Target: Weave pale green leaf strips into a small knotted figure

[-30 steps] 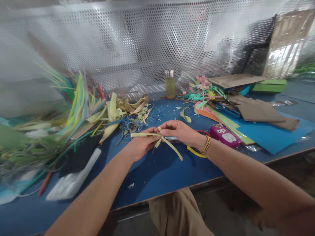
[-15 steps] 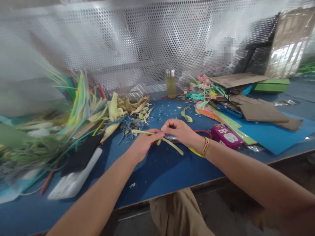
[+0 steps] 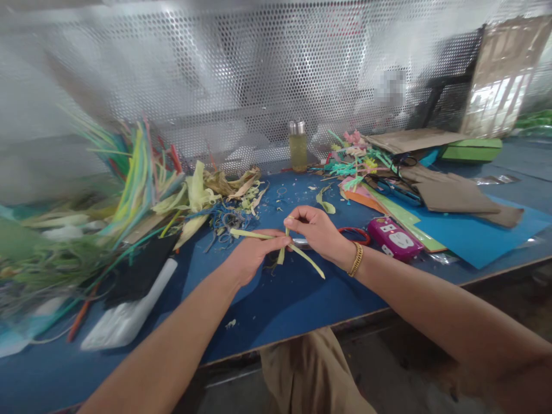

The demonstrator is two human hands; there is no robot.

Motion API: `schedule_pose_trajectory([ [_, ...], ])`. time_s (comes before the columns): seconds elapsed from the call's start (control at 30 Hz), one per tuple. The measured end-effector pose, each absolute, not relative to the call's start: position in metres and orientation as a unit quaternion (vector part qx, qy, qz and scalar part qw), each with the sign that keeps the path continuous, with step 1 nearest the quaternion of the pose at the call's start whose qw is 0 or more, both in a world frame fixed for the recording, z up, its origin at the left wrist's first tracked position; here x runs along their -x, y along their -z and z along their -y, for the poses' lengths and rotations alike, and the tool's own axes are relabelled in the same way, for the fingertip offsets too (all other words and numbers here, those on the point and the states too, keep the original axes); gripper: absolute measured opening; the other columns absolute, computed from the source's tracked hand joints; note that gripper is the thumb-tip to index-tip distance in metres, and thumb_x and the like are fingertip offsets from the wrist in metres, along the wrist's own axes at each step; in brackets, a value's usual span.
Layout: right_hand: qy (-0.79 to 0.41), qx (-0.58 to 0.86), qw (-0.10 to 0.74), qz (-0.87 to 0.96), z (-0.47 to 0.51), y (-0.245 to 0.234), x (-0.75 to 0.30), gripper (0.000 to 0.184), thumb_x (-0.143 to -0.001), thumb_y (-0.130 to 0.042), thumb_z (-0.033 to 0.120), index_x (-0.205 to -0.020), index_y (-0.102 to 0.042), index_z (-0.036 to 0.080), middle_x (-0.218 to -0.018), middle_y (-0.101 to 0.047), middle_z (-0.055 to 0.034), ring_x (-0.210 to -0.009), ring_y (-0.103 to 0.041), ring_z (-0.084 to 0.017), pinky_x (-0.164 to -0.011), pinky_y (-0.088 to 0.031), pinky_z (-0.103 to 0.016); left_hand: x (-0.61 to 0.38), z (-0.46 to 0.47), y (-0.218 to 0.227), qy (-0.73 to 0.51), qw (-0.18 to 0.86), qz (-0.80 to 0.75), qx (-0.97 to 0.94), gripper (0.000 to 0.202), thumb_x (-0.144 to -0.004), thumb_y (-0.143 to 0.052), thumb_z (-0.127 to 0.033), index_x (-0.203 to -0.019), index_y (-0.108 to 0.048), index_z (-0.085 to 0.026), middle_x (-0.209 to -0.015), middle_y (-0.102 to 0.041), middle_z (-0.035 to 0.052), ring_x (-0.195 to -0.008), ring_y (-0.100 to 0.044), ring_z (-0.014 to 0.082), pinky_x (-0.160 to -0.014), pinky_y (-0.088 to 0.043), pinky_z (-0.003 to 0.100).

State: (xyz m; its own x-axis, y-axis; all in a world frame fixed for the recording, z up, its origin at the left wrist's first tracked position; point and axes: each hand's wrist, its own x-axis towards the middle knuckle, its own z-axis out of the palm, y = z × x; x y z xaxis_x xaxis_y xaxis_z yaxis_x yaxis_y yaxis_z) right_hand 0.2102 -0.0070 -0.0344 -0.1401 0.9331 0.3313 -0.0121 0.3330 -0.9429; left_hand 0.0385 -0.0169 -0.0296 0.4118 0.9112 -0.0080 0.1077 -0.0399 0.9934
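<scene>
- Over the blue tabletop (image 3: pixel 302 310), the bare left hand (image 3: pixel 248 256) pinches a long, flat, pale-green strip (image 3: pixel 252 234) between thumb and fingers.
- Between the hands, that strip lies roughly crosswise, its right end slanting toward the person; the left thumb tip is nearest its crossing.
- Just above that thumb, a short pale-green length (image 3: pixel 287 232), perhaps the same strip, stands nearly upright, its top gripped by the right hand (image 3: pixel 318 230) in closed fingertips.
- Behind the hands, a clear silver-capped bottle (image 3: pixel 298 149) stands upright, its contents yellow-green.
- Far right, a bright-green box (image 3: pixel 472 151); its contents are hidden.
</scene>
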Motion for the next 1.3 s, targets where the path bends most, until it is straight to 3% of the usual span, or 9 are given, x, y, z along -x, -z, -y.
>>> schedule_pose_trajectory([
  [0.2, -0.481, 0.378, 0.506, 0.608, 0.002, 0.031, -0.217, 0.027, -0.078, -0.069, 0.042, -0.071, -0.056, 0.019, -0.063, -0.058, 0.003, -0.059, -0.052, -0.01, -0.061, -0.044, -0.025, -0.039, 0.02, 0.024, -0.362, 0.648, -0.366, -0.562, 0.031, -0.078, -0.071, -0.045, -0.091, -0.076, -0.017, -0.087, -0.073, 0.0088, -0.081, -0.064, 0.0209, -0.073, -0.046, 0.032],
  [0.3, -0.454, 0.378, 0.514, 0.622, 0.0, 0.029, -0.222, 0.025, -0.08, -0.067, 0.042, -0.073, -0.059, 0.019, -0.067, -0.062, 0.0012, -0.064, -0.056, -0.011, -0.067, -0.047, -0.026, -0.038, 0.018, 0.024, -0.351, 0.657, -0.366, -0.559, 0.03, -0.076, -0.073, -0.04, -0.096, -0.074, -0.017, -0.088, -0.074, 0.0083, -0.079, -0.065, 0.0197, -0.074, -0.046, 0.031],
  [0.47, -0.256, 0.458, 0.549, 0.651, 0.004, 0.024, -0.227, 0.027, -0.079, -0.069, 0.042, -0.09, -0.062, 0.018, -0.082, -0.065, -0.0025, -0.069, -0.055, -0.012, -0.066, -0.043, -0.026, -0.04, 0.013, 0.028, -0.421, 0.584, -0.39, -0.575, 0.026, -0.075, -0.075, -0.031, -0.098, -0.071, -0.018, -0.083, -0.074, 0.0045, -0.077, -0.064, 0.0172, -0.079, -0.047, 0.03],
  [0.57, -0.129, 0.491, 0.494, 0.706, 0.017, 0.023, -0.222, 0.03, -0.084, -0.064, 0.046, -0.074, -0.059, 0.018, -0.067, -0.06, -0.0002, -0.06, -0.05, -0.011, -0.06, -0.035, -0.026, -0.042, 0.011, 0.029, -0.459, 0.522, -0.389, -0.605, 0.026, -0.079, -0.071, -0.031, -0.102, -0.068, -0.019, -0.077, -0.071, 0.0025, -0.074, -0.064, 0.0172, -0.075, -0.048, 0.031],
  [0.67, -0.083, 0.5, 0.407, 0.76, 0.03, 0.024, -0.211, 0.035, -0.085, -0.062, 0.044, -0.063, -0.057, 0.018, -0.061, -0.059, -0.0001, -0.059, -0.048, -0.011, -0.057, -0.028, -0.026, -0.042, 0.009, 0.03, -0.471, 0.444, -0.394, -0.652, 0.019, -0.08, -0.067, -0.028, -0.097, -0.069, -0.019, -0.08, -0.07, 0.0029, -0.076, -0.064, 0.0172, -0.074, -0.048, 0.029],
  [0.77, -0.093, 0.491, 0.388, 0.774, 0.035, 0.028, -0.202, 0.026, -0.087, -0.058, 0.034, -0.066, -0.059, 0.019, -0.064, -0.06, 0.0001, -0.059, -0.047, -0.011, -0.057, -0.027, -0.026, -0.041, 0.008, 0.032, -0.471, 0.389, -0.404, -0.681, 0.011, -0.081, -0.065, -0.026, -0.088, -0.068, -0.018, -0.092, -0.071, 0.0056, -0.086, -0.065, 0.0184, -0.083, -0.049, 0.031],
  [1.0, -0.154, 0.458, 0.404, 0.777, 0.029, 0.032, -0.203, 0.017, -0.078, -0.053, 0.016, -0.063, -0.047, 0.02, -0.059, -0.049, 0.003, -0.057, -0.041, -0.01, -0.057, -0.028, -0.025, -0.038, 0.011, 0.032, -0.481, 0.365, -0.393, -0.693, 0.02, -0.082, -0.066, -0.03, -0.098, -0.068, -0.018, -0.102, -0.071, 0.0066, -0.094, -0.066, 0.0202, -0.09, -0.049, 0.033],
  [1.17, -0.168, 0.441, 0.417, 0.777, 0.03, 0.029, -0.206, 0.016, -0.083, -0.049, 0.016, -0.067, -0.047, 0.02, -0.062, -0.049, 0.0024, -0.059, -0.042, -0.01, -0.058, -0.028, -0.025, -0.037, 0.012, 0.029, -0.469, 0.338, -0.393, -0.715, 0.022, -0.085, -0.063, -0.031, -0.102, -0.072, -0.021, -0.111, -0.071, 0.0068, -0.106, -0.063, 0.0222, -0.099, -0.045, 0.035],
  [1.3, -0.166, 0.46, 0.404, 0.773, 0.033, 0.027, -0.204, 0.024, -0.09, -0.05, 0.027, -0.068, -0.047, 0.02, -0.062, -0.05, 0.0018, -0.058, -0.043, -0.011, -0.057, -0.026, -0.026, -0.038, 0.013, 0.029, -0.499, 0.314, -0.416, -0.692, 0.022, -0.085, -0.063, -0.033, -0.101, -0.073, -0.021, -0.107, -0.072, 0.0068, -0.101, -0.064, 0.022, -0.095, -0.047, 0.035],
])
